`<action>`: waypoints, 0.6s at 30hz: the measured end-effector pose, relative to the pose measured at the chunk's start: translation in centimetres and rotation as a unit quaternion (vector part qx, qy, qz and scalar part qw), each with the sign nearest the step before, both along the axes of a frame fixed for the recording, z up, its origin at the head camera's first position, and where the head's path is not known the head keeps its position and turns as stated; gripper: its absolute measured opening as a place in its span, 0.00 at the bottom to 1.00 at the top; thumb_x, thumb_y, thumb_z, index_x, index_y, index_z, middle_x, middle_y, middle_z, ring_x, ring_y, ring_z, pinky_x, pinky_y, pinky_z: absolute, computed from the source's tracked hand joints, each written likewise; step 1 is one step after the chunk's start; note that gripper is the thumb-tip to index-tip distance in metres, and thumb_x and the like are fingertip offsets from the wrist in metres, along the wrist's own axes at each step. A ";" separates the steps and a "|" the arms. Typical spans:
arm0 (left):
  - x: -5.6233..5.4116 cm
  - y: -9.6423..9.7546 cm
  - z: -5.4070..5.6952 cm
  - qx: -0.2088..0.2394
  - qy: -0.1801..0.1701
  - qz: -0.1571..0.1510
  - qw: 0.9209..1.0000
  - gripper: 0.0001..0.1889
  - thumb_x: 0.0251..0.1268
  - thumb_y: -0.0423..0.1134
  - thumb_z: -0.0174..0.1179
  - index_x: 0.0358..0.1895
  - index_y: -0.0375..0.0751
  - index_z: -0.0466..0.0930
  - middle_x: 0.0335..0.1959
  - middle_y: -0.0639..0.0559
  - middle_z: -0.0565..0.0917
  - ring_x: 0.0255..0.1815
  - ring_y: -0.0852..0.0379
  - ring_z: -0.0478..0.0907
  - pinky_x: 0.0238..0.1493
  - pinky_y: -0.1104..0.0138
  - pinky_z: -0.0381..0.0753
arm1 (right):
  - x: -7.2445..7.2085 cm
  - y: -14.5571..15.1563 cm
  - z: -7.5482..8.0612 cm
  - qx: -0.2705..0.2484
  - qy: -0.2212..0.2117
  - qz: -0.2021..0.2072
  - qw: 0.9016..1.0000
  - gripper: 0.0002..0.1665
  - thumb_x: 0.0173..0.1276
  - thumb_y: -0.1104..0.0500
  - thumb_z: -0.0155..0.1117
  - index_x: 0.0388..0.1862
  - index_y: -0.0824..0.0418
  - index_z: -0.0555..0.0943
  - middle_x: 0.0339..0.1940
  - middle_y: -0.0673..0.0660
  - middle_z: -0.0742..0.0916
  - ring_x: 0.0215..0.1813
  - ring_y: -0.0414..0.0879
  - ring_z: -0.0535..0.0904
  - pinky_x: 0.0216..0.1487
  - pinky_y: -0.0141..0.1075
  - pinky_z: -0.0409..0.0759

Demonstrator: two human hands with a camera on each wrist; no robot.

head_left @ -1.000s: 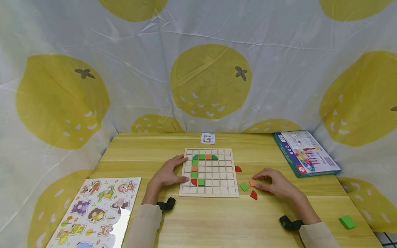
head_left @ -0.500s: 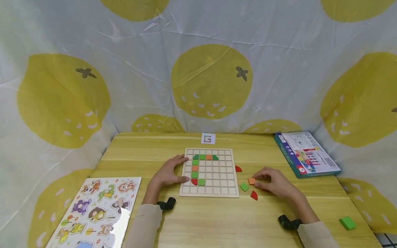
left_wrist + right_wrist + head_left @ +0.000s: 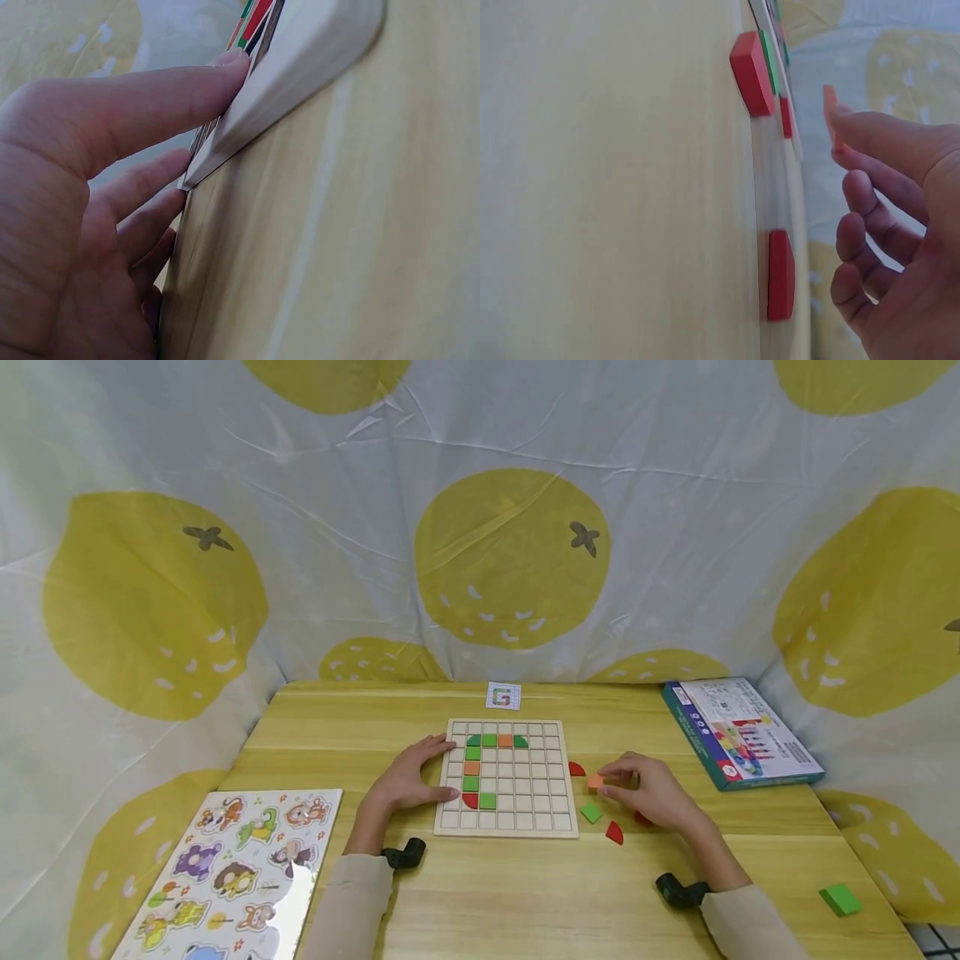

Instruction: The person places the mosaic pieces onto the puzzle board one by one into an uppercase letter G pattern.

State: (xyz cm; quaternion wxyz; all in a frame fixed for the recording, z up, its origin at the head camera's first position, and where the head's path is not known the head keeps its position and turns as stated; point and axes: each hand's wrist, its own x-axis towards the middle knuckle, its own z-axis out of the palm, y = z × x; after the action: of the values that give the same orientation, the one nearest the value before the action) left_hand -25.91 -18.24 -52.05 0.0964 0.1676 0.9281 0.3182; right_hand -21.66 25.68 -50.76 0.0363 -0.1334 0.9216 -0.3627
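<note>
My right hand (image 3: 651, 791) pinches an orange square tile (image 3: 595, 782) between thumb and index finger. In the right wrist view the orange tile (image 3: 830, 112) is off the table, the other fingers loosely curled beneath. My left hand (image 3: 405, 779) rests at the left edge of the wooden grid board (image 3: 522, 817), thumb (image 3: 172, 94) and fingertips touching its rim. On the board, green, orange and red pieces run along an upper row and down a left column. By the right hand lie a green square tile (image 3: 591, 812) and red quarter-round pieces (image 3: 614, 832), one partly hidden under the hand.
Behind the board lies a small pattern card (image 3: 503, 696). An animal puzzle board (image 3: 232, 877) is at the left, a flat game box (image 3: 742, 731) at the back right. A green block (image 3: 840, 899) sits near the right table edge. A lemon-patterned curtain (image 3: 510, 560) surrounds the table.
My right hand has lifted the orange tile and moved it left, toward the board. A red piece under that hand has come into view. The left hand has stayed in place.
</note>
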 end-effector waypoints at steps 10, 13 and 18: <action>0.0 -0.1 -0.2 -0.001 0.000 -0.008 1.000 0.46 0.54 0.56 0.74 0.79 0.56 0.67 0.84 0.53 0.58 0.86 0.41 0.49 0.79 0.34 0.54 | -0.3 -2.5 -0.1 -0.020 0.030 0.021 0.999 0.15 0.65 0.51 0.77 0.49 0.53 0.91 0.36 0.45 0.85 0.39 0.44 0.76 0.40 0.31 0.77; 0.0 -0.1 -0.1 -0.002 0.000 -0.008 1.000 0.46 0.54 0.56 0.74 0.79 0.56 0.67 0.84 0.53 0.58 0.86 0.41 0.49 0.80 0.35 0.53 | -0.3 -3.3 0.0 -0.027 0.037 0.022 0.999 0.13 0.65 0.52 0.77 0.48 0.53 0.91 0.35 0.45 0.85 0.39 0.44 0.76 0.40 0.31 0.77; 0.0 0.0 0.0 -0.004 -0.002 -0.006 1.000 0.46 0.54 0.56 0.74 0.79 0.56 0.67 0.84 0.53 0.58 0.86 0.41 0.48 0.80 0.35 0.52 | -0.1 -4.6 0.3 -0.044 0.035 0.025 0.998 0.12 0.65 0.55 0.77 0.47 0.53 0.91 0.35 0.45 0.85 0.39 0.45 0.77 0.40 0.31 0.77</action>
State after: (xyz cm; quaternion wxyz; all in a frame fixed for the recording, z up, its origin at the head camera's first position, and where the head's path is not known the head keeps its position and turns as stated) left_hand -25.95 -18.29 -52.02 0.1005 0.1724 0.9281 0.3145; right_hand -21.81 21.09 -50.47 0.0076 -0.1709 0.9017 -0.3972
